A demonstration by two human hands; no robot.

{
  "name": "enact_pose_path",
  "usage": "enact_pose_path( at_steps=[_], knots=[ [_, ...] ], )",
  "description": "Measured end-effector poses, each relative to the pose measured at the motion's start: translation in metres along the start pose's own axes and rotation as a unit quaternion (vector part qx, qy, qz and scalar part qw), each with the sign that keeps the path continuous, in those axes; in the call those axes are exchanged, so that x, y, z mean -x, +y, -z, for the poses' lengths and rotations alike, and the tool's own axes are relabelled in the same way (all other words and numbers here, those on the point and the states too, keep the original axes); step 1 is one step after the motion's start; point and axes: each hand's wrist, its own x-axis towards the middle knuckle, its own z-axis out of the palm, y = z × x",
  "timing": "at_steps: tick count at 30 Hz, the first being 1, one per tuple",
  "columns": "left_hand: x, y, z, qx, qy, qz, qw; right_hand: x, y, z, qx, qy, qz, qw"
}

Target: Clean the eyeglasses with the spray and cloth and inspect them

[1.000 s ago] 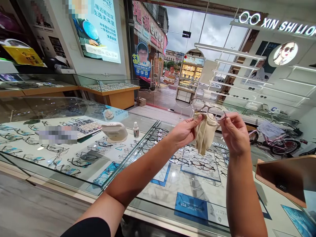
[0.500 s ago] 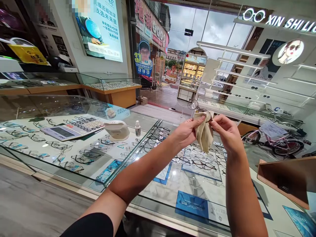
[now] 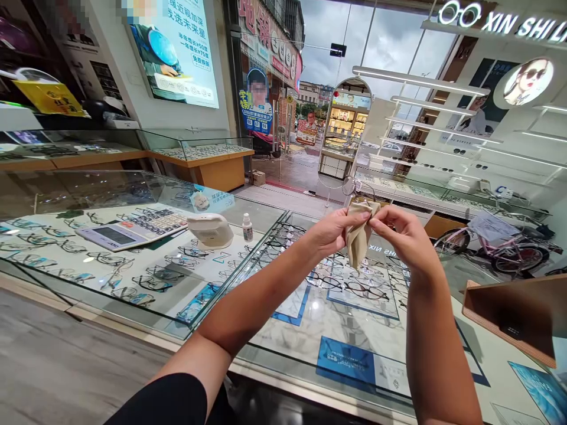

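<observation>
A crumpled beige cloth (image 3: 358,241) is pinched between the thumb and fingers of my left hand (image 3: 333,231), its lower end hanging loose. Thin-rimmed eyeglasses (image 3: 355,186) show just above and behind the cloth, partly wrapped by it. My right hand (image 3: 401,229) is closed at the cloth's right edge, thumb and fingertips together on the frame of the eyeglasses; the exact grip is partly hidden. Both hands are raised over a glass display case (image 3: 283,348) with rows of spectacle frames inside.
On the left case lie a large calculator (image 3: 128,232), a white curved device (image 3: 209,231) and a small white bottle (image 3: 247,228). A wooden stand (image 3: 509,319) is at the right. Beyond are an oval mirror (image 3: 345,127) and a pink bicycle (image 3: 505,242).
The cloth and both hands have shifted slightly left. The cloth is folded differently, and its hanging end has swung left. The view has turned a little.
</observation>
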Motion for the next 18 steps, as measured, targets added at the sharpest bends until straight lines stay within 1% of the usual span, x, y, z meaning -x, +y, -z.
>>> enact_pose_path(
  at_steps=[4,9,14,18],
  knots=[
    [-0.002,-0.002,0.003,-0.029,0.002,-0.011,1.0,0.001,-0.003,-0.001,0.028,0.005,0.003,1.0],
    [-0.002,-0.003,0.003,-0.031,0.01,-0.009,0.999,0.002,-0.008,-0.002,0.02,0.007,0.003,1.0],
    [-0.002,0.002,0.0,-0.012,0.015,-0.01,1.0,0.001,-0.006,0.002,-0.02,0.028,0.002,0.999],
    [0.0,0.005,0.0,-0.047,-0.013,0.011,0.999,0.0,0.0,0.009,-0.076,0.065,0.002,0.995]
  ],
)
